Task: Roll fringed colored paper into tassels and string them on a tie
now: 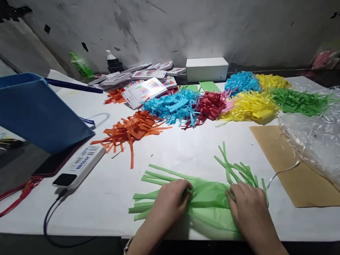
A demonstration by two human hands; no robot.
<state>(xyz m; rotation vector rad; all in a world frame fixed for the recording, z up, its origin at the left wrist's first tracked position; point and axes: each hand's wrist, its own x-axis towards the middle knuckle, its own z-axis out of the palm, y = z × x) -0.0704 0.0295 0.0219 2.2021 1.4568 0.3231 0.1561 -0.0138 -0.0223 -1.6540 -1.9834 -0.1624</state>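
A light green tissue paper sheet (210, 196) lies at the table's front edge, its two ends cut into fringe strips. My left hand (174, 197) grips it left of the middle, fingers curled over the paper. With fingers bent and closed, my right hand (248, 203) holds the same sheet on the right. Fringe fans out beyond both hands, to the left and to the upper right. The uncut middle is partly folded between the hands, and its lower part hangs toward the table edge. My fingertips are partly hidden by the paper.
Fringed paper bundles in orange (135, 128), blue (175, 105), red (209, 105), yellow (250, 107) and green (300, 99) lie farther back. On the right are brown card (290, 160) and clear plastic (330, 150). A white power bank (79, 164) and blue folder (27, 110) stand left.
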